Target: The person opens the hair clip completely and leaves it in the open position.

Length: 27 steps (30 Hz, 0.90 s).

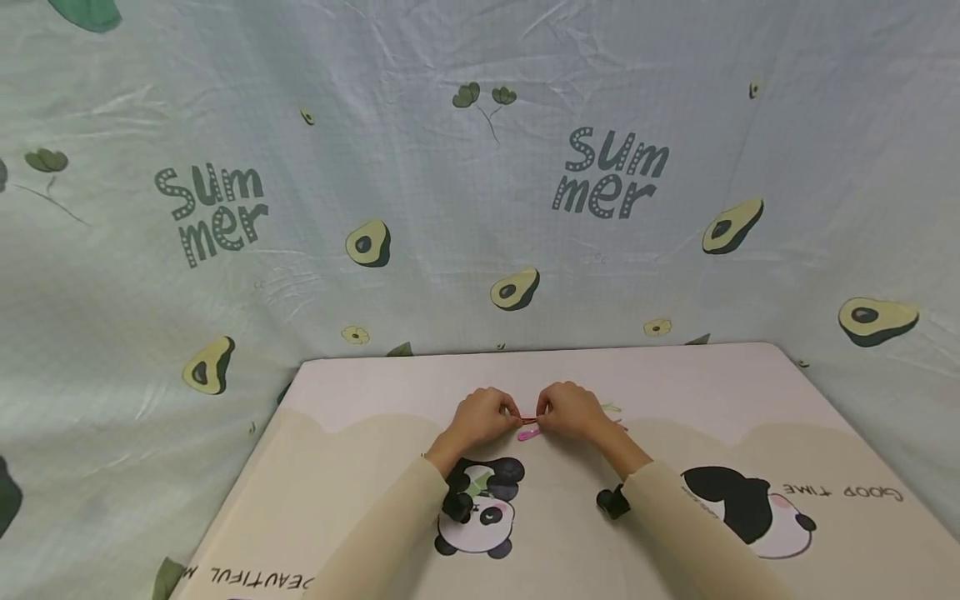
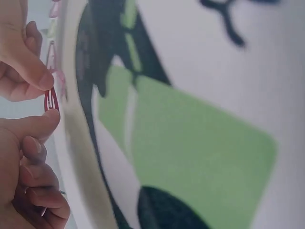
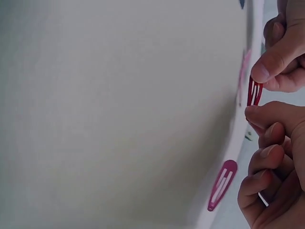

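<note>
A small red snap hair clip [image 1: 529, 420] is held a little above the table between my two hands. My left hand [image 1: 483, 417] pinches one end between thumb and fingers. The other end is gripped the same way by my right hand [image 1: 572, 411]. In the left wrist view the slotted middle of the red hair clip [image 2: 51, 100] shows between the two thumbs; its ends are covered. Just below the hands lies a pink hair clip [image 1: 528, 434]. The right wrist view shows a purple-pink hair clip [image 3: 222, 186] flat on the table near my right hand [image 3: 281, 152].
Beyond my right hand lie a pale green clip [image 1: 611, 407] and a reddish item [image 1: 621, 426], both partly hidden. The table [image 1: 360, 492] has a cover printed with pandas and lettering. Behind it hangs a curtain [image 1: 435, 167] with avocado prints.
</note>
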{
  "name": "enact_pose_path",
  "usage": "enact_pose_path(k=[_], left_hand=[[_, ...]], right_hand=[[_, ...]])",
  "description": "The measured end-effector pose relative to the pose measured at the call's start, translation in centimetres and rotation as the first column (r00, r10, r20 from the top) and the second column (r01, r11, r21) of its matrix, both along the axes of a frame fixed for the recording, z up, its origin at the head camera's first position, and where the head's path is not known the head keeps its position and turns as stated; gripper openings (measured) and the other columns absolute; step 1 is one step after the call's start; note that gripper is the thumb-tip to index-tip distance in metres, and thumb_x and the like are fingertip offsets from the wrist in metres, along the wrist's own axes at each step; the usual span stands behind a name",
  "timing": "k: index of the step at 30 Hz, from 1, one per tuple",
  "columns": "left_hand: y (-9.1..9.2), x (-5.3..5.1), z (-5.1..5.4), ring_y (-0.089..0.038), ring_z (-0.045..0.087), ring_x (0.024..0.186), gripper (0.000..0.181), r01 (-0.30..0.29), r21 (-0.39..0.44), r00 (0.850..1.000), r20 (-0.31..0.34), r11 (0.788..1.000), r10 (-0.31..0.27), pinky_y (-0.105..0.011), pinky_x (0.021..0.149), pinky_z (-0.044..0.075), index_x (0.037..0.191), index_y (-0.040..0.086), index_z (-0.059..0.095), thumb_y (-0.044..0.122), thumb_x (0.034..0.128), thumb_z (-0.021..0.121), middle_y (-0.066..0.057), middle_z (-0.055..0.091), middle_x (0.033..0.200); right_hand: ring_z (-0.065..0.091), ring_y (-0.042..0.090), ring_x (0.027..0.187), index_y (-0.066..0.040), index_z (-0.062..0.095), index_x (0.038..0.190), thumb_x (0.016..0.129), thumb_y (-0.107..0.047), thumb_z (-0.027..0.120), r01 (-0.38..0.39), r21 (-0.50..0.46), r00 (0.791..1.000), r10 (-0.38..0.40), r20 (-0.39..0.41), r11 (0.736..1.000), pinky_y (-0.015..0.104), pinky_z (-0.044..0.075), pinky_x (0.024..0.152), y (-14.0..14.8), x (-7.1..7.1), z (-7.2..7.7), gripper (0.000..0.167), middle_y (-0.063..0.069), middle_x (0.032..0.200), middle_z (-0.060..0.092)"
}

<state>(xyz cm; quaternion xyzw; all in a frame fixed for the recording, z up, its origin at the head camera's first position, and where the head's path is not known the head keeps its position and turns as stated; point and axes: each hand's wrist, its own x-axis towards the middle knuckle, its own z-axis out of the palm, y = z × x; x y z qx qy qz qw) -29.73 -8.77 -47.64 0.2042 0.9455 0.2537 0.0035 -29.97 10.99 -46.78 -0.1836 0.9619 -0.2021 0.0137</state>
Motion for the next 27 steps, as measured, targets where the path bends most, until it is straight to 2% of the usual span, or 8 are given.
enact_pose_path(k=[7, 11, 15, 20, 27], left_hand=[[0.2, 0.9, 1.2, -0.009, 0.044, 0.059, 0.009, 0.021, -0.014, 0.999, -0.049, 1.0, -0.022, -0.024, 0.053, 0.032, 0.094, 0.016, 0.08, 0.024, 0.0924, 0.076, 0.006, 0.056, 0.065], [0.2, 2.0, 1.9, -0.008, 0.042, 0.057, 0.011, 0.037, 0.007, 0.994, -0.101, 0.999, -0.036, -0.022, 0.052, 0.031, 0.095, 0.016, 0.08, 0.026, 0.093, 0.076, 0.006, 0.055, 0.063], [0.1, 3.4, 2.5, -0.006, 0.04, 0.054, 0.011, 0.052, 0.024, 0.984, -0.173, 0.998, -0.047, -0.02, 0.051, 0.029, 0.096, 0.017, 0.079, 0.027, 0.0927, 0.077, 0.007, 0.052, 0.059], [0.2, 5.1, 3.0, -0.002, 0.037, 0.052, 0.008, 0.072, 0.12, 0.978, -0.201, 0.99, -0.046, -0.019, 0.05, 0.028, 0.096, 0.017, 0.078, 0.024, 0.0935, 0.076, 0.009, 0.049, 0.057], [0.5, 7.2, 3.4, 0.002, 0.034, 0.05, 0.007, 0.103, 0.298, 0.981, -0.189, 0.949, -0.047, -0.018, 0.05, 0.027, 0.096, 0.015, 0.076, 0.022, 0.0937, 0.076, 0.01, 0.044, 0.055]], right_hand=[[0.049, 0.013, 0.065, -0.014, 0.074, 0.082, 0.083, -0.019, 0.08, 0.008, -0.021, 0.998, -0.009, -0.057, 1.0, 0.029, 0.038, 0.056, 0.6, 1.2, 1.0, 0.008, -0.005, 0.069, 0.058], [0.047, 0.01, 0.063, -0.014, 0.073, 0.083, 0.084, -0.018, 0.078, -0.006, -0.062, 0.996, 0.001, -0.087, 0.998, 0.026, 0.037, 0.055, 1.2, 2.4, 1.7, 0.007, -0.006, 0.066, 0.055], [0.046, 0.008, 0.061, -0.015, 0.072, 0.084, 0.085, -0.018, 0.077, -0.03, -0.113, 0.994, 0.017, -0.111, 0.993, 0.025, 0.036, 0.055, 1.9, 3.6, 2.2, 0.006, -0.007, 0.065, 0.053], [0.041, 0.004, 0.055, -0.017, 0.071, 0.085, 0.085, -0.018, 0.077, -0.063, -0.172, 0.987, 0.036, -0.158, 0.983, 0.022, 0.033, 0.052, 2.7, 5.4, 2.9, 0.007, -0.011, 0.061, 0.049], [0.039, -0.003, 0.055, -0.014, 0.072, 0.088, 0.083, -0.011, 0.078, -0.138, -0.258, 0.964, 0.071, -0.254, 0.956, 0.02, 0.035, 0.054, 3.6, 7.8, 3.8, 0.008, -0.015, 0.06, 0.049]])
